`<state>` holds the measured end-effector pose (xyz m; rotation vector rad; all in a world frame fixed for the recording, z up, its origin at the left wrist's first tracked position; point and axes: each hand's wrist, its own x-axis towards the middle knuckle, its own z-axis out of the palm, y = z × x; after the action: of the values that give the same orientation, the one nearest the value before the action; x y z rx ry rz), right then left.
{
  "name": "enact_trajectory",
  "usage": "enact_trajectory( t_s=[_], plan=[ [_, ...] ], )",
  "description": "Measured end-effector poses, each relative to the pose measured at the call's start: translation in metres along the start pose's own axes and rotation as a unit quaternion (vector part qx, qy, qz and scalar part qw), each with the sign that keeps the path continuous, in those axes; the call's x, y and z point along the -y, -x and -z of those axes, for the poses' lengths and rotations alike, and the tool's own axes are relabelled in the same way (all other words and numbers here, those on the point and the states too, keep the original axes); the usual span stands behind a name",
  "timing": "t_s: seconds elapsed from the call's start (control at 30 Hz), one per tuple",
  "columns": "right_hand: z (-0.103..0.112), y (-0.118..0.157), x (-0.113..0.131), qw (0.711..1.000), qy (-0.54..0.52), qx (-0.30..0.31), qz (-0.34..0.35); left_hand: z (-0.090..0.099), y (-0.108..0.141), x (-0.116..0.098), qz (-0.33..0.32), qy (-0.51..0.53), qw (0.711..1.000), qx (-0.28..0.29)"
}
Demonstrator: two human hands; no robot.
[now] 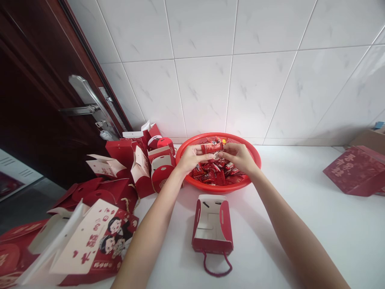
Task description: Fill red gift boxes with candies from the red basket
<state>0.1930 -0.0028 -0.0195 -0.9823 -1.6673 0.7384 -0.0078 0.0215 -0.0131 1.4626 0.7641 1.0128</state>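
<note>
Red basket: we see a round red plastic basket (254, 157) on the white table (315, 228), close to the tiled wall (210, 80). It is full of small red candy packets (215, 174).
Left hand: our left hand (190, 157) is over the basket, and its fingers pinch the left end of one red candy packet (212, 147).
Right hand: our right hand (238, 156) is also over the basket, and it pinches the right end of the same packet. So both hands are closed on it, and the packet sits between them, lifted a little above the heap.
Open box: a small red gift box (213, 224) with a white inside stands open on the table, nearer to us than the basket, between our two forearms. We see nothing inside it. A red cord handle (217, 269) hangs from its near side.
Left side: many red and white gift boxes (141, 160) lie in a pile next to the basket. One larger box with cartoon figures (99, 241) is near the table edge.
Door: a dark wooden door (36, 120) with a metal handle (80, 109) is behind the pile.
Right side: a flat red bag with gold letters (356, 170) lies well apart from the basket, and a cardboard box (371, 138) is just behind it.
</note>
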Motion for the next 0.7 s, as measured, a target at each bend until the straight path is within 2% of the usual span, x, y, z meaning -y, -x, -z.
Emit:
enact_trajectory(
  t_s=[0.3, 0.7],
  plan=[
    [0.0004, 0.0015, 0.0050, 1.000, -0.012, 0.004, -0.012, -0.0033, 0.0037, -0.0061, -0.015, -0.001, 1.000, -0.016],
    [0.0012, 0.0014, 0.0062, 1.000, -0.019, 0.010, -0.013, -0.0012, -0.0012, -0.0022, -0.014, 0.013, 1.000, 0.009]
  ],
)
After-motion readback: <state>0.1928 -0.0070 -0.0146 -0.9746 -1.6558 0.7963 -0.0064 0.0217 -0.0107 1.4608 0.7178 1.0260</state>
